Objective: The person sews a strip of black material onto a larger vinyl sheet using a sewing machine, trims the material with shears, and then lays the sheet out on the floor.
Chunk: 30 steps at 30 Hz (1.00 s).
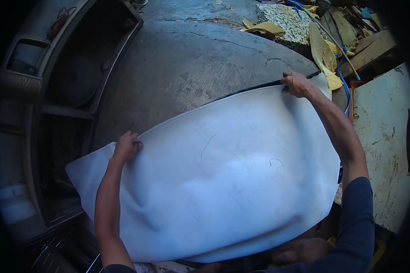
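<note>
A large white sheet of fabric spreads out in front of me, sagging in soft folds toward my body. Two short dark loose threads lie on its surface. My left hand pinches the sheet's far edge near its left corner. Farther off to the right, my right hand grips the same edge, fingers closed around it. A dark strip shows along the far edge beside the right hand. What lies under the sheet is mostly hidden.
Beyond the sheet is a cracked grey concrete floor. A dark open cabinet frame stands at the left. At the far right are a foam slab, yellow foam scraps, a blue hose and wood pieces; a worn pale panel stands nearer.
</note>
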Each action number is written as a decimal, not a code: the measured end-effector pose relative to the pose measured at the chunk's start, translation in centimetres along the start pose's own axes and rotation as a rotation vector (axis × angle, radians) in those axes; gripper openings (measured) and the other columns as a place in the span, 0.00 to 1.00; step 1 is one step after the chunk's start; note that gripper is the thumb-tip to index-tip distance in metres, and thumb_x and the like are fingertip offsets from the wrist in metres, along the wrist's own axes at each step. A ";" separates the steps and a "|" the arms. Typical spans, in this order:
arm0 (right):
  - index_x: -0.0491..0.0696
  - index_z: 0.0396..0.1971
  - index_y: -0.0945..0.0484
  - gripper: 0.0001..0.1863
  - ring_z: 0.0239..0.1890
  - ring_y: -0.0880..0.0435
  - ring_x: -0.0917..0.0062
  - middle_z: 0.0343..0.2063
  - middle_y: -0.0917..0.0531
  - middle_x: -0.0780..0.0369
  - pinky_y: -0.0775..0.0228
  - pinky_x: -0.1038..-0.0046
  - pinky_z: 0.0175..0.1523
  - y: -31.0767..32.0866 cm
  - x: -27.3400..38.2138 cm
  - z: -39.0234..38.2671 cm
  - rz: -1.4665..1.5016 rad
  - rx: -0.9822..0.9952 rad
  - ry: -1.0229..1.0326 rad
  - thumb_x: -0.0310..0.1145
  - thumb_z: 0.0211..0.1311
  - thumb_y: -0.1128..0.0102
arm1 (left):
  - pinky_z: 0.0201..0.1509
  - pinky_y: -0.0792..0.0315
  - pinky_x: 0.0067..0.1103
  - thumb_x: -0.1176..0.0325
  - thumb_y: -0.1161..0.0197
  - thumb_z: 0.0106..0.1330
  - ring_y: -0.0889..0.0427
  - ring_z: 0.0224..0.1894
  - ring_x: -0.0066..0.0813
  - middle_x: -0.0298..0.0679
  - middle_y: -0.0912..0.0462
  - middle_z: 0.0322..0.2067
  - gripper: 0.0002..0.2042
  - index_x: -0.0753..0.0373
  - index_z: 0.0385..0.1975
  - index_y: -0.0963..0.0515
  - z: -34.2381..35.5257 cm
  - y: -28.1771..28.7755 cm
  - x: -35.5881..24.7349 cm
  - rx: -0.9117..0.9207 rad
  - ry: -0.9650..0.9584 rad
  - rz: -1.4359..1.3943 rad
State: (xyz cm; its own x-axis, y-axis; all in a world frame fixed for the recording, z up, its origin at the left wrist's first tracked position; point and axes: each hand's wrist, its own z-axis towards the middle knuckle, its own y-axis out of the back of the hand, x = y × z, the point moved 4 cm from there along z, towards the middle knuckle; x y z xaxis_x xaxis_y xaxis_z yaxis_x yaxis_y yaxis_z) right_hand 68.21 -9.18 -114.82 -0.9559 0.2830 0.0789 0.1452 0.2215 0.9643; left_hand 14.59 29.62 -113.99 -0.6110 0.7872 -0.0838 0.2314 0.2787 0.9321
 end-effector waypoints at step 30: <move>0.46 0.42 0.14 0.13 0.44 0.18 0.61 0.37 0.15 0.59 0.24 0.61 0.51 -9.6 37.2 -48.8 0.564 -0.824 -0.885 0.20 0.58 0.39 | 0.51 0.21 0.40 0.67 0.36 0.70 0.14 0.48 0.54 0.53 0.16 0.46 0.13 0.64 0.51 0.19 -11.6 2.2 -46.5 0.123 -0.846 -0.114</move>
State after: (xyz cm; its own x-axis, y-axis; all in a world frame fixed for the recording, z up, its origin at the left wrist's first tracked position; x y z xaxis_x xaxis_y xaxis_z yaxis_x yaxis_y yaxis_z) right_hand 18.83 -46.34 -108.76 -0.2842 0.7244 0.6280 -0.0322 -0.6619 0.7489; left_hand 34.73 -12.72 -103.92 0.1232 0.8823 -0.4542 0.3134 0.3997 0.8614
